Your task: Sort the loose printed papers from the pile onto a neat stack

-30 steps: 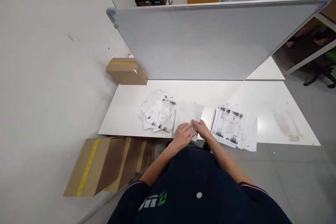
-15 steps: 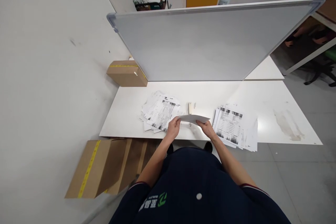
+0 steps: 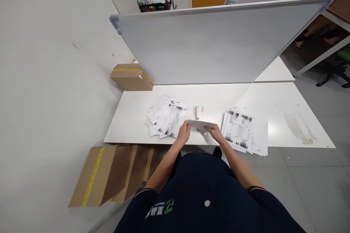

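Observation:
Between my two hands is some white paper (image 3: 201, 124), held up on edge just above the front of the table, so I cannot tell if it is one sheet or several. My left hand (image 3: 184, 132) pinches its left end, and my right hand (image 3: 215, 133) grips the right end. Beyond the paper lies a small cream-coloured stapler (image 3: 197, 112). A loose, fanned pile of printed sheets (image 3: 171, 118) is left of my left hand. To the right of my right hand is another pile of printed sheets (image 3: 238, 131), partly over the table's front edge.
A whiteboard (image 3: 207, 43) stands across the back of the white table (image 3: 273, 105). One cardboard box (image 3: 132, 78) sits at the table's back left corner. Larger cardboard boxes (image 3: 95, 178) stand on the floor at the left. A person's feet (image 3: 300, 43) show far right.
My left hand has shifted slightly right, and the paper's right end has moved a little left. Both hands keep their grip. The piles stay as they were.

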A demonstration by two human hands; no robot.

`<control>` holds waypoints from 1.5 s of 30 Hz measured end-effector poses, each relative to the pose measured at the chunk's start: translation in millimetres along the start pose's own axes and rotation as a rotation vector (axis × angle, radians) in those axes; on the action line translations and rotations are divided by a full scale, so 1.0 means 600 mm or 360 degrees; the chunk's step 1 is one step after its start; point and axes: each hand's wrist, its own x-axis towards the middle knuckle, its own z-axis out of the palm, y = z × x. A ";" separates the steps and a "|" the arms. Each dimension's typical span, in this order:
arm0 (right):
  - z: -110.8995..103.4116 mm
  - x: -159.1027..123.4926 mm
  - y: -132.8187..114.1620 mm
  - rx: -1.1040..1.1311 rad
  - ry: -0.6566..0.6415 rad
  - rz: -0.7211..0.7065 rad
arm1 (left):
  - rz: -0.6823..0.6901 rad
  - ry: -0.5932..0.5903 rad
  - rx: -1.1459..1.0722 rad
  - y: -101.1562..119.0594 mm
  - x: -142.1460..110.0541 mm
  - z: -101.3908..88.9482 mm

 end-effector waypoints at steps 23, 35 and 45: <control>-0.011 -0.005 -0.040 -0.0430 -0.0056 0.0015 | -0.0134 0.0024 0.0013 0.018 0.005 0.002; 0.014 -0.048 -0.204 -0.2355 -0.0412 -0.0062 | -0.0209 0.0100 -0.0223 -0.029 -0.023 0.045; 0.041 -0.051 -0.152 -0.2355 -0.0459 -0.0054 | -0.0174 -0.0055 -0.0109 -0.061 -0.025 0.052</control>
